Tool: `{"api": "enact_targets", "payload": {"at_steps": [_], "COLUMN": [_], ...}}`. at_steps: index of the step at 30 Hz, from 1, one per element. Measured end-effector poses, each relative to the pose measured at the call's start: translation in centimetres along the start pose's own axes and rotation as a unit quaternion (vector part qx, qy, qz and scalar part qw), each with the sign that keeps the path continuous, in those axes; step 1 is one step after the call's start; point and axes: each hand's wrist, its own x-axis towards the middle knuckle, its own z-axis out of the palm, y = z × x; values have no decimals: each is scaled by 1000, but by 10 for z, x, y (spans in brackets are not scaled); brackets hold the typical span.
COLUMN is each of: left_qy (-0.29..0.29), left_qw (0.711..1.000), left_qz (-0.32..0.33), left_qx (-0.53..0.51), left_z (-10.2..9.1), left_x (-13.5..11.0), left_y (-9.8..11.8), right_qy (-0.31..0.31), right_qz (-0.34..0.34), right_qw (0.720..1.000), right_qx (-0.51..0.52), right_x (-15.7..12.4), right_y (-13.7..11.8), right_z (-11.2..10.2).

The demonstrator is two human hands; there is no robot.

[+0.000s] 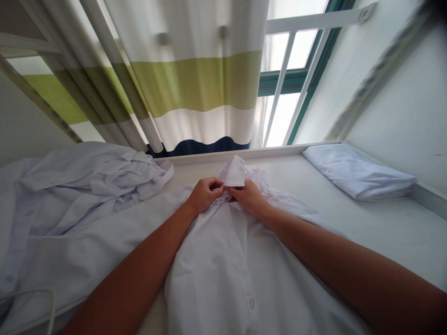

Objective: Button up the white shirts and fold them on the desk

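Pinching white shirt (209,274) just nearside of collar (234,174) with left hand (207,194) and right hand (252,197), fingertips nearly together, equally near collar; stretched lengthwise from collar back between forearms (150,251).

Looks like a home rm: striped curtain (195,86), window (301,53) w/ white railing (314,22), shirts (209,274) on pale surf. (384,228)

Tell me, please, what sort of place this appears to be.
Probably a bedroom or dormitory, judging by the striped curtain, the window and the white shirt spread on a pale, rimmed surface.
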Motion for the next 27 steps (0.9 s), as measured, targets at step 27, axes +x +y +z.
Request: {"api": "enact_targets", "payload": {"at_steps": [27], "left_qy": [-8], "left_qw": [1000], "left_qz": [-17], "left_qx": [22], "left_z": [1], "left_x": [2], "left_y": [4], "right_qy": [20], "right_qz": [-37], "right_qw": [999], "right_qx": [-29], "right_x": [-3], "right_y": [-3], "right_z": [-2]}}
